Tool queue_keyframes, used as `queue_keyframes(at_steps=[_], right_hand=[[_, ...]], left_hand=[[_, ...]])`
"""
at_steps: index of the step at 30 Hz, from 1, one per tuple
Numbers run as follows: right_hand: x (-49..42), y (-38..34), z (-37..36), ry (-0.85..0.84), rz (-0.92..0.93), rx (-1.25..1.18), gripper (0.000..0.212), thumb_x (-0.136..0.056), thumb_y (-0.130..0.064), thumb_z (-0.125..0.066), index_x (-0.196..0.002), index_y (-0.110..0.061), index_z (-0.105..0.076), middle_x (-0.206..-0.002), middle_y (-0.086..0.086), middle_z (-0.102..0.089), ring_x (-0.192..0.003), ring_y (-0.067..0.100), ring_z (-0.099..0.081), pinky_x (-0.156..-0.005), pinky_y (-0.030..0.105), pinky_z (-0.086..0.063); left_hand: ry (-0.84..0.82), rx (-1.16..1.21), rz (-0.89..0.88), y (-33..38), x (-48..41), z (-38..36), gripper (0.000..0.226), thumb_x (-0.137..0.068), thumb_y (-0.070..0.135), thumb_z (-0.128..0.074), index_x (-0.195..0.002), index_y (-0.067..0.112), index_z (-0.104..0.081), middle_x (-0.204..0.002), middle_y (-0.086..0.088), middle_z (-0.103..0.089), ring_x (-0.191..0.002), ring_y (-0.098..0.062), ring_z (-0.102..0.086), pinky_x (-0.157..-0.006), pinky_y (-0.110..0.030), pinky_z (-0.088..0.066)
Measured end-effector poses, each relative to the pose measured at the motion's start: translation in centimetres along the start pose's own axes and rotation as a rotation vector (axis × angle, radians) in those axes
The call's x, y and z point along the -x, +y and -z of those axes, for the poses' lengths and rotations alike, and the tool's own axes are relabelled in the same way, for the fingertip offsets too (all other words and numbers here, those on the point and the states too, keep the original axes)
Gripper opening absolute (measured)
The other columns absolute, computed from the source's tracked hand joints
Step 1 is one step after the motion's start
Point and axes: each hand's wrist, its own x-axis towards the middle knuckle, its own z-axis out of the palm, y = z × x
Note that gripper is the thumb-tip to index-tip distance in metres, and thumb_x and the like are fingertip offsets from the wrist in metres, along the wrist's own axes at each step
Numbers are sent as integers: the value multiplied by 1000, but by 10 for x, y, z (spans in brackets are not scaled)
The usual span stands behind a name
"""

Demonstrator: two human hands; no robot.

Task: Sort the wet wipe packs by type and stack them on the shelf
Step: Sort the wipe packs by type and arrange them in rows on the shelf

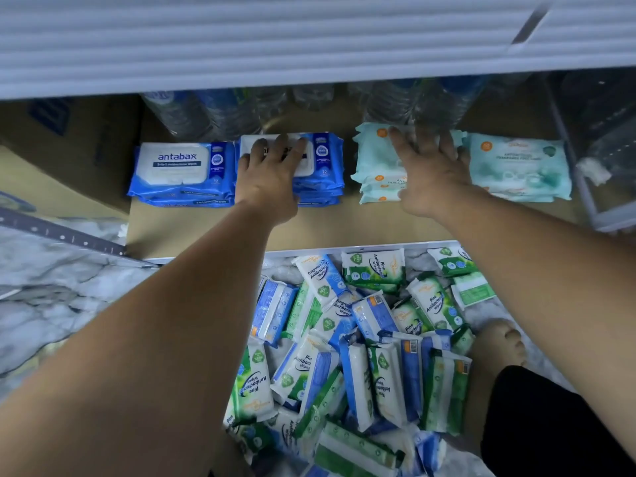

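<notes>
Fingers (280, 146) flat, gripping nothing: my left hand (268, 177) rests on the mid-frame Antabax stack (323, 177), right hand (430, 173) on the teal stack (373, 166); I should press evenly.

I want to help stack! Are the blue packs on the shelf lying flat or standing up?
Lying flat: the blue packs sit in two piles, labels facing up, the left hand resting on one.

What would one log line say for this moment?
left hand flat on blue stack; right hand flat on teal stack; loose packs unsorted below
</notes>
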Motion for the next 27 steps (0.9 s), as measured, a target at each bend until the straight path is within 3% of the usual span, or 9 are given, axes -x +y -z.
queue_keyframes(at_steps=[6, 8, 15, 18, 21, 22, 24, 26, 27], right_hand=[[79, -32, 5, 48, -102, -162, 119, -70, -25, -75, -159, -33, 4, -165, 10, -1, -152, 37, -4, -123, 52, -11], [120, -46, -2, 2, -146, -280, 116, -73, -24, -76, -159, -31, 1, -165, 11, -7, -151, 37, -11, -123, 52, -16], [281, -72, -60, -194, -346, -657, 91, -81, -23, -69, -159, -23, -22, -161, 13, -24, -146, 34, -28, -114, 43, -37], [330, -73, -81, -49, -547, -767, 65, -80, -13, -71, -142, -11, -53, -139, 19, -46, -126, 41, -47, -100, 43, -48], [363, -73, -89, -45, -894, -891, 48, -83, -23, -73, -127, -13, -58, -129, 23, -52, -109, 43, -56, -89, 46, -52], [369, -72, -89, -100, -1018, -950, 54, -84, -32, -75, -131, -16, -54, -133, 24, -49, -113, 44, -55, -93, 48, -51], [370, -70, -94, -257, -1232, -1162, 94, -76, -48, -83, -151, -20, -34, -154, 23, -29, -136, 44, -38, -108, 51, -39], [364, -68, -100, -340, -1318, -1467, 147, -43, -66, -90, -160, -25, -11, -167, 10, -6, -151, 37, -16, -116, 57, -29], [361, -67, -106, -386, -1315, -1533, 156, -38, -73, -87, -161, -28, -1, -169, 6, 0, -153, 36, -11, -117, 60, -26]], left_hand=[[207, 319, 432, 1, 89, 0, 104, -70, 26, -71, -156, 19, -14, -155, -14, -31, -140, -39, -31, -112, -56, -34], [130, 347, 493, 4, 136, -10, 100, -69, 23, -66, -155, 17, -17, -149, -14, -36, -134, -37, -36, -107, -54, -36], [-496, 544, 589, 38, 303, -60, 81, -95, 49, -49, -159, 18, -11, -161, -14, -24, -144, -36, -30, -113, -46, -33], [-487, 587, 602, 52, 341, -65, 76, -96, 45, -48, -157, 12, -17, -158, -15, -30, -140, -35, -39, -110, -45, -38], [-431, 615, 647, 62, 350, -54, 82, -95, 53, -49, -158, 13, -15, -161, -15, -25, -145, -35, -31, -115, -48, -32], [-457, 619, 667, 65, 348, -49, 89, -94, 61, -49, -160, 16, -10, -164, -15, -16, -150, -34, -21, -119, -49, -24], [-537, 696, 741, 69, 343, -42, 104, -87, 72, -54, -160, 24, 1, -167, -14, 4, -154, -33, -6, -122, -50, -17], [-599, 861, 827, 74, 336, -40, 120, -77, 72, -68, -159, 30, 9, -163, -14, 23, -154, -35, 1, -121, -50, -20], [-634, 913, 849, 77, 334, -40, 128, -73, 70, -74, -159, 31, 11, -161, -14, 30, -154, -37, 5, -121, -49, -19]])
